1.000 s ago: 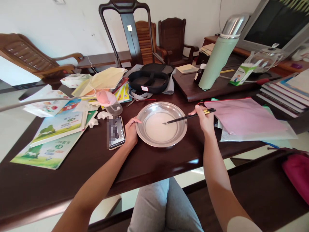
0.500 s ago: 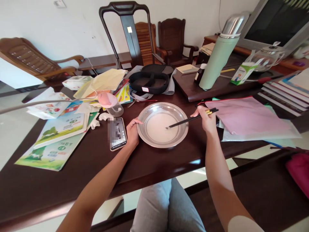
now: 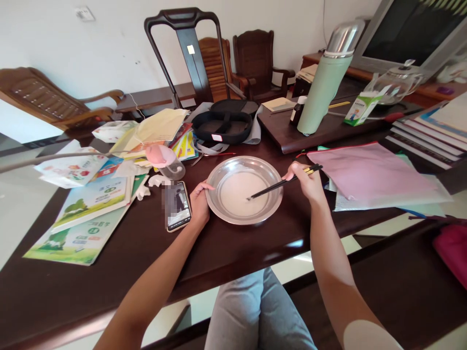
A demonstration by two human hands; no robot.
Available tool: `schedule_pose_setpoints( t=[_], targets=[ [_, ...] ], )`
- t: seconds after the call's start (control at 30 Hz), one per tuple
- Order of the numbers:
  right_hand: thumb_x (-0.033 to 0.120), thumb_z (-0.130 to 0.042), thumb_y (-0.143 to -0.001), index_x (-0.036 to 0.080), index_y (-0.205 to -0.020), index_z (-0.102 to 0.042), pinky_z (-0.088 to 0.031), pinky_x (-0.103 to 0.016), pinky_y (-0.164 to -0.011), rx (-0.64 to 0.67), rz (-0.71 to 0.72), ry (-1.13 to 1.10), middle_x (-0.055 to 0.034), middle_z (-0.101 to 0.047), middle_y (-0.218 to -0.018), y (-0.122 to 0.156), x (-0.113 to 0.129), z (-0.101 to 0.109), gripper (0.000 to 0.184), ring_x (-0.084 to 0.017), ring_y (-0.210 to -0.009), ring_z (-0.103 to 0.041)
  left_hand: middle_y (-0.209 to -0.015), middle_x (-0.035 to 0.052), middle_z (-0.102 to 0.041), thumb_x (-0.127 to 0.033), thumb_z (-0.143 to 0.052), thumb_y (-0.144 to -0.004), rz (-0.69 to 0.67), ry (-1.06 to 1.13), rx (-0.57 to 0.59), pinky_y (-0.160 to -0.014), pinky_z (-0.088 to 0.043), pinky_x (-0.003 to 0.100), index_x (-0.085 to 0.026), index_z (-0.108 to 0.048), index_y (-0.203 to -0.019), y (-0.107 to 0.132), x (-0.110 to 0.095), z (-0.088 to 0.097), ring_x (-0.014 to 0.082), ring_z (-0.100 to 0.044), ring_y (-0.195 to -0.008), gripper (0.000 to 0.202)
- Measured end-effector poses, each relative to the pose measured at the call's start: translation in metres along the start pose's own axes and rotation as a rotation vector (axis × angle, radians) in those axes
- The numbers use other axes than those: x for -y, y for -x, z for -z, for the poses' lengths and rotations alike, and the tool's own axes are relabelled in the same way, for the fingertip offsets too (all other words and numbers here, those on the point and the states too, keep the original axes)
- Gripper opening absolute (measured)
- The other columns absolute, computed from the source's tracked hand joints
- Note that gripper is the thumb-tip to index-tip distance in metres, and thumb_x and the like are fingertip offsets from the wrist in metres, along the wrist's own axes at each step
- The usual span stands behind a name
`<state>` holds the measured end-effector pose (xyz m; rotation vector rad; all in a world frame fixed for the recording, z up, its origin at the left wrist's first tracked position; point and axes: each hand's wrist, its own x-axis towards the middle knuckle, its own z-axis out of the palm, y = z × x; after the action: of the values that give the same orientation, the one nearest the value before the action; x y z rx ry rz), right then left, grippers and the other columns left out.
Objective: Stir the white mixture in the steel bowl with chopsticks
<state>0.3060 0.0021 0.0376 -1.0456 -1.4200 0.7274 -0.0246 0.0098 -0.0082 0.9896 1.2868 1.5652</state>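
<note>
A round, shallow metal basin (image 3: 276, 204) stands on the dark table in front of me, with milky white liquid (image 3: 237, 187) across its bottom. My left hand (image 3: 200, 206) grips the basin's left rim, the thumb lying over the edge and the other fingers mostly hidden beneath or behind it. In my right hand (image 3: 306, 181) is a pair of black chopsticks (image 3: 270, 186) with gold bands near the top. They slant down to the left, and their tips dip into the liquid near its middle. Just left of my left hand lies a phone (image 3: 178, 206) with its screen lit.
Booklets (image 3: 80, 233), crumpled tissue and a pink-lidded cup (image 3: 162, 158) lie to the left. Behind the basin is a black divided case (image 3: 222, 126). A green thermos (image 3: 324, 92) stands on a raised board, and a pink zip pouch (image 3: 368, 170) lies at right.
The chopstick tips have shifted slightly left and toward me within the liquid. My left hand keeps its hold on the rim. The whole view has moved a little.
</note>
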Motion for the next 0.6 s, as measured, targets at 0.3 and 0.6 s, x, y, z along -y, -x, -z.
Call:
schedule_pose_setpoints(
  t=[0.3,0.6],
  targets=[
    [0.084,-0.070,-0.091,0.029,-0.065,-0.076,-0.061,-0.045,-0.089,-0.079,0.011,0.052,-0.0041,-0.078,-0.071,-0.003,-0.007,-0.002,0.061,-0.027,-0.080,-0.078,-0.103,0.0033,-0.083,-0.026,-0.071,-0.071,-0.009,0.023,0.021,-0.093,-0.054,0.036,-0.024,-0.065,-0.062,0.000,-0.001,-0.001,0.0251,-0.074,-0.100,0.011],
    [0.082,-0.072,-0.091,0.027,-0.071,-0.080,-0.062,-0.042,-0.083,0.133,0.013,0.021,-0.0062,-0.081,-0.079,0.000,-0.003,-0.007,0.059,-0.027,-0.082,-0.079,-0.102,0.0026,-0.085,-0.023,-0.069,-0.067,-0.016,0.034,-0.009,-0.088,-0.055,0.036,-0.025,-0.068,-0.058,-0.001,0.000,-0.004,0.0257,-0.074,-0.100,0.009]
  ],
)
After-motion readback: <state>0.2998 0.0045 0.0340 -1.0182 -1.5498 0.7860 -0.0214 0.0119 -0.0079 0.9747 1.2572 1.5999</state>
